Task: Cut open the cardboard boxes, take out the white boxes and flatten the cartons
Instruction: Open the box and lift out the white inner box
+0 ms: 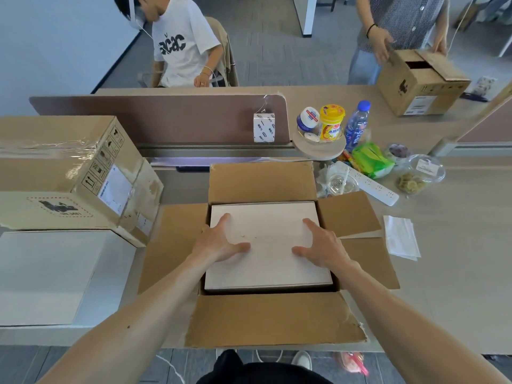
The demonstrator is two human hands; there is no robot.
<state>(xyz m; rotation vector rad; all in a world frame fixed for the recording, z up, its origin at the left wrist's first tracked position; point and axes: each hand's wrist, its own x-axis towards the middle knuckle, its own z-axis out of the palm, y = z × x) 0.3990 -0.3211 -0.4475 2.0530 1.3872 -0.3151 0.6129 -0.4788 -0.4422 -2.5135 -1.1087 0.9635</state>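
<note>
White box [266, 270] in the opened carton [271, 320] bears both hands spread flat, left hand [219, 242] at nine o'clock, right hand [322, 245] at three.

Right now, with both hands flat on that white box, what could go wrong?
The white box fills the open carton snugly, so the left hand and right hand may find little purchase, and lifting could drag the carton along. Its right flap lies near a clear cup, which a shift might knock.
</note>
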